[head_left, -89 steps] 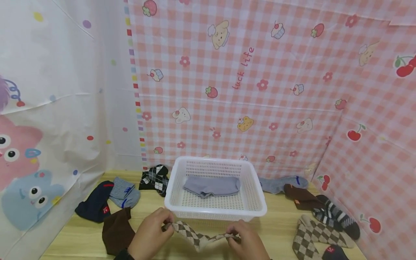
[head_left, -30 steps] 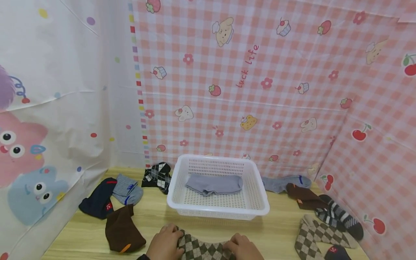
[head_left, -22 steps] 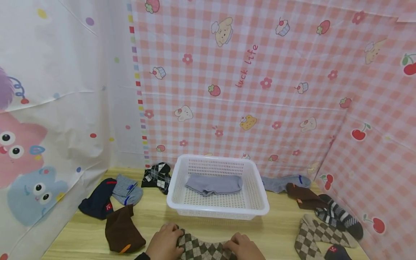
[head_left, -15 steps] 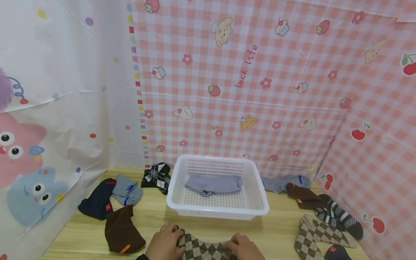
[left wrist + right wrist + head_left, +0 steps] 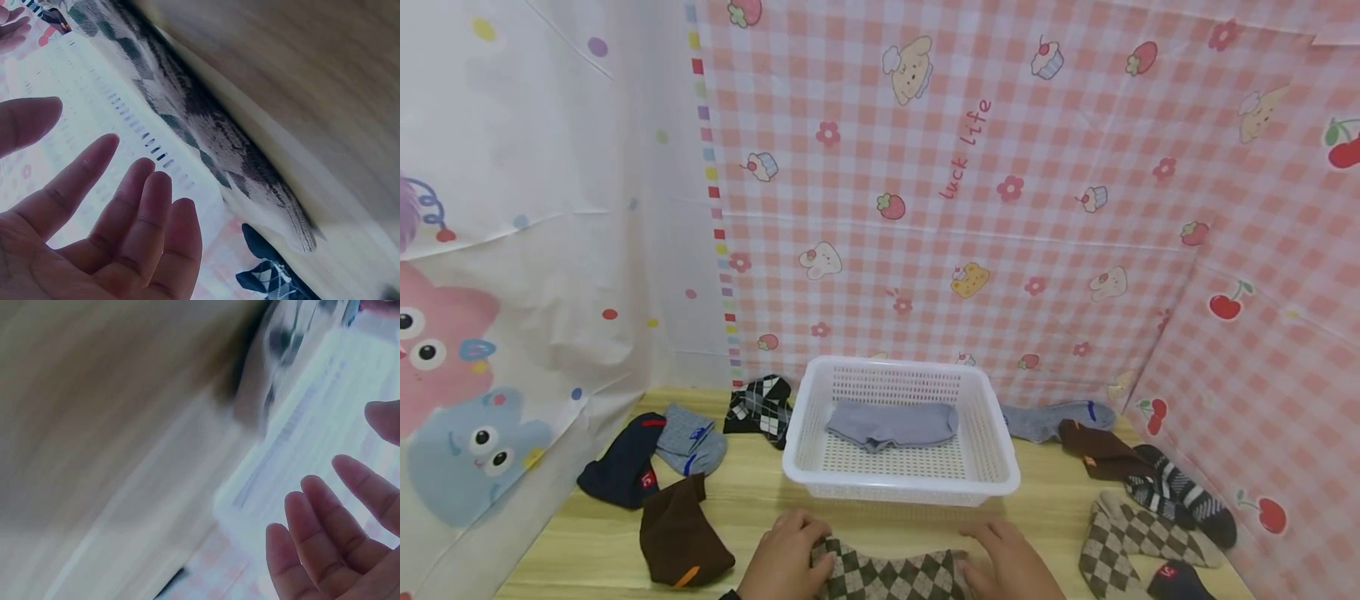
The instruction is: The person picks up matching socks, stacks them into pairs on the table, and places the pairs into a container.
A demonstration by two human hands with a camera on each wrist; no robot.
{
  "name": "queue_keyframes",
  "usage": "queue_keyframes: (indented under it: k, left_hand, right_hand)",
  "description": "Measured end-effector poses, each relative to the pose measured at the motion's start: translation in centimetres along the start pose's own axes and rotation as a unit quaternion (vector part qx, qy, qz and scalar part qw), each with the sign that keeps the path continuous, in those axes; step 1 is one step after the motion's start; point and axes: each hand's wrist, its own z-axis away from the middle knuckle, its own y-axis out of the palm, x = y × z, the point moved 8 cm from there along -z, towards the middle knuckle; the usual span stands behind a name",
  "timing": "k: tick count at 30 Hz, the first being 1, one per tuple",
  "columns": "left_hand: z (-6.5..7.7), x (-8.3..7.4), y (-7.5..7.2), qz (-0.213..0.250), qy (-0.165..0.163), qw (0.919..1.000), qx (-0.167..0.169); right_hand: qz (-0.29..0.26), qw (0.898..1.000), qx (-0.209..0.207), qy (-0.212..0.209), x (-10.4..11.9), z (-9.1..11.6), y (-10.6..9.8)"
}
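A beige and dark-brown argyle sock [image 5: 891,577] lies on the table at the near edge of the head view, its lower part out of frame. At its left end is my left hand [image 5: 786,557], its fingers loosely bent. My right hand [image 5: 1011,560] is spread at the sock's right end. In the left wrist view the left hand's fingers [image 5: 153,212] are apart from the sock [image 5: 206,131], with nothing between them. The right wrist view shows the right hand's fingers [image 5: 322,531] relaxed and holding nothing; the sock [image 5: 275,356] there is blurred.
Just beyond the hands stands a white plastic basket [image 5: 898,492] holding a lavender sock [image 5: 895,423]. To the left lie brown [image 5: 681,533], navy [image 5: 621,462], grey [image 5: 692,440] and black argyle [image 5: 760,408] socks. Several more, including another beige argyle sock [image 5: 1105,542], lie on the right.
The argyle sock, earlier pinched and stretched in the air by both hands, was lowered onto the table. Since half a second ago both hands have let go; the right hand has moved rightward.
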Motion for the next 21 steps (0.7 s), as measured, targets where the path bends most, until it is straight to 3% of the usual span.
queue_keyframes:
  k: [9, 14, 21]
  left_hand:
    - [0.1, 0.0, -0.3, 0.013, 0.007, 0.9999, -0.006]
    - [0.0, -0.2, -0.3, 0.022, 0.016, 0.9996, -0.008]
    - [-0.3, -0.3, -0.2, 0.028, 0.019, 0.9994, -0.007]
  right_hand:
    - [0.03, 0.99, -0.053, 0.126, -5.8, 1.1, -2.8]
    - [0.045, 0.982, -0.033, 0.182, -10.1, 2.1, -3.7]
    - [0.08, 0.976, 0.013, 0.201, -15.2, 3.8, -4.0]
